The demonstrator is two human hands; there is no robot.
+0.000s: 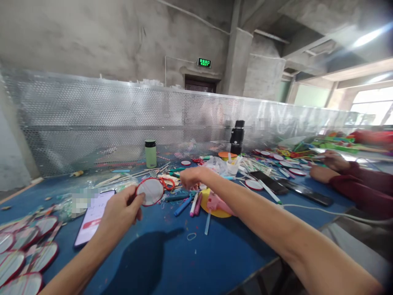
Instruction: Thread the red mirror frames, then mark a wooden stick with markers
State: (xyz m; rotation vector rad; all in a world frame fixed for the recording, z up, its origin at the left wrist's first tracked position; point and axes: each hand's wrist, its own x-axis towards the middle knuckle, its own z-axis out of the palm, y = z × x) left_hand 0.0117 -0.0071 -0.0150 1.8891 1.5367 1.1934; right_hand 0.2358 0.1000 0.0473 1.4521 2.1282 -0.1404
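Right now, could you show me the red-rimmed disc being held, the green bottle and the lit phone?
Held red-rimmed disc (150,191): head view, middle of its pale face.
Green bottle (150,156): head view, on its body below the black cap.
Lit phone (95,213): head view, on its bright screen.

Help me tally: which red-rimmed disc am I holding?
The disc in your left hand, raised above the blue table; others, like the lower-left pile, lie outside your grip.
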